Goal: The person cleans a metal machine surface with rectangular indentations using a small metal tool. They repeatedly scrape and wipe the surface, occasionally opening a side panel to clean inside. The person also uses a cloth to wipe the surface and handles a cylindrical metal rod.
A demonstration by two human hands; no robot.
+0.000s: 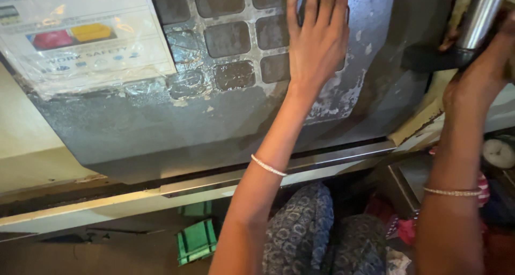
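My left hand [316, 39] lies flat with fingers spread on a worn grey machine panel [161, 125]. It covers the right side of a grid of dark square keys [228, 39]. A thin bracelet circles that forearm. My right hand [477, 76] is at the top right, closed around a shiny metal bar handle [480, 12] that ends in a black base [429, 57]. A beaded bracelet sits on the right forearm.
A plastic-wrapped printed sheet [80, 33] with red and yellow shapes is stuck to the panel's upper left. A metal rail [279, 170] runs under the panel. Below lie green blocks [196, 240], my patterned trousers [300, 232], red cloth [399, 226] and a white round object [499, 152].
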